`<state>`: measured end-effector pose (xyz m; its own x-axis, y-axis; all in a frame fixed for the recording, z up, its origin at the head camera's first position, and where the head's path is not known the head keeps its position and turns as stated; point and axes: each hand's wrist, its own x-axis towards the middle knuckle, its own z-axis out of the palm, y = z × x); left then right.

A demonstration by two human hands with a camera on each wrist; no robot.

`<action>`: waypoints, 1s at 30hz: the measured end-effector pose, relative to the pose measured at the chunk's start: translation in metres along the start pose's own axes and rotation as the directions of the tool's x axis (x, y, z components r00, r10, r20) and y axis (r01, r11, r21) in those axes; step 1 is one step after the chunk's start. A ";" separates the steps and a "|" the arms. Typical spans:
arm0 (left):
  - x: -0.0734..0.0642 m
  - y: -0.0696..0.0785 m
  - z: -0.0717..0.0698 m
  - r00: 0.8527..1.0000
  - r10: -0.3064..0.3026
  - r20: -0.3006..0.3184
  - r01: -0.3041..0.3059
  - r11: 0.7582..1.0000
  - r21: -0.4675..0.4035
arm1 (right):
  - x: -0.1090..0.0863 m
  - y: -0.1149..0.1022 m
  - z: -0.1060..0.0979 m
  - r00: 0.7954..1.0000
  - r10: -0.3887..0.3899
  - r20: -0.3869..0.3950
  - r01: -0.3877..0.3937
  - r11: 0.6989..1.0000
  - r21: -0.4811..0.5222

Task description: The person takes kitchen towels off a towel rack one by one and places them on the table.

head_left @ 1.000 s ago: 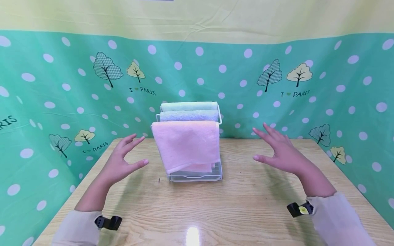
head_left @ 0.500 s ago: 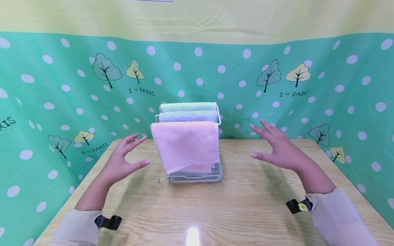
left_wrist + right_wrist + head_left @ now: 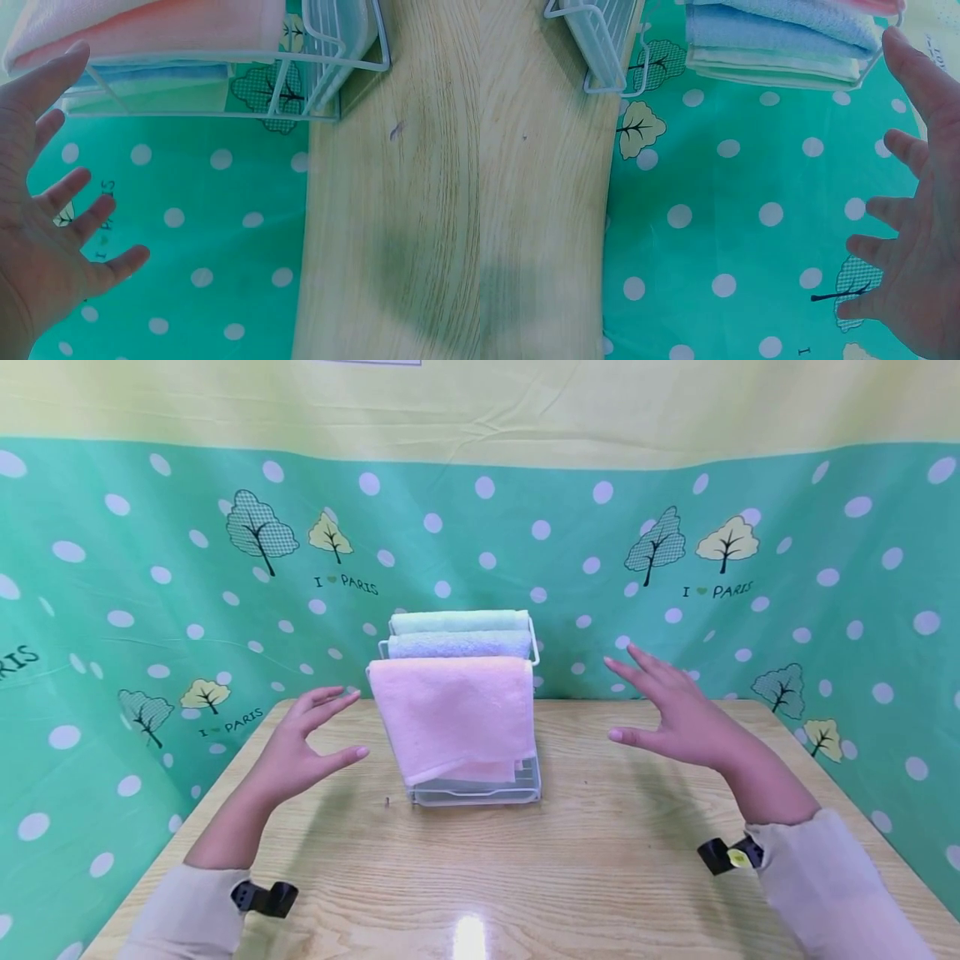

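Note:
A white wire rack (image 3: 476,797) stands on the wooden table in the head view, with three towels draped over its bars. The pink towel (image 3: 457,714) hangs in front, the blue towel (image 3: 459,644) behind it, and the pale green towel (image 3: 459,622) at the back. Left of the rack my left hand (image 3: 296,758) hovers with fingers spread, apart from it and holding nothing. My right hand (image 3: 686,722) is held in the air to the rack's right, fingers spread, also touching nothing. In the right wrist view the folded blue towel (image 3: 780,30) shows from the side.
The wooden table (image 3: 480,868) reaches back to a green polka-dot cloth (image 3: 562,568) that hangs behind and at both sides. A tiny dark mark (image 3: 387,802) lies on the tabletop left of the rack. Each wrist wears a black camera (image 3: 266,899).
My right hand has drifted slightly inward and up, nearer the rack. My left hand has moved very slightly to the right. Rack and towels stay in place.

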<state>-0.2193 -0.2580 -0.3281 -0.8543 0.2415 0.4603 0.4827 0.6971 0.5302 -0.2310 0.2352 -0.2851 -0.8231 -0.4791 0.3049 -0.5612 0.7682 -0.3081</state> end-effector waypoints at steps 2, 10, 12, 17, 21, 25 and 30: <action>0.000 0.000 0.000 1.000 0.000 -0.004 0.000 1.000 -0.004 | 0.001 -0.002 -0.002 1.000 -0.003 0.001 0.003 1.000 0.003; 0.002 0.001 0.001 1.000 0.014 -0.014 -0.015 1.000 -0.022 | 0.004 -0.007 -0.005 1.000 -0.010 0.001 0.010 1.000 0.000; 0.003 0.002 0.001 1.000 0.016 -0.010 -0.016 0.999 -0.034 | 0.004 -0.009 -0.006 1.000 -0.017 0.000 0.017 1.000 0.000; 0.004 0.002 0.001 1.000 0.019 -0.007 -0.020 0.998 -0.059 | 0.005 -0.013 -0.009 1.000 -0.029 0.005 0.029 1.000 0.003; 0.005 0.002 0.001 1.000 0.019 -0.013 -0.020 0.998 -0.067 | 0.006 -0.016 -0.010 1.000 -0.031 0.003 0.031 1.000 0.000; 0.006 0.003 0.001 0.999 0.027 -0.031 -0.029 0.997 -0.074 | 0.008 -0.018 -0.011 1.000 -0.025 -0.005 0.025 1.000 0.003; 0.008 0.004 0.001 0.999 0.029 -0.033 -0.031 0.997 -0.068 | 0.010 -0.021 -0.013 1.000 -0.029 -0.007 0.029 1.000 0.008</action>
<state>-0.2246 -0.2531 -0.3230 -0.8331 0.2391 0.4988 0.5212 0.6414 0.5630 -0.2263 0.2200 -0.2645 -0.8059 -0.4979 0.3204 -0.5855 0.7506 -0.3062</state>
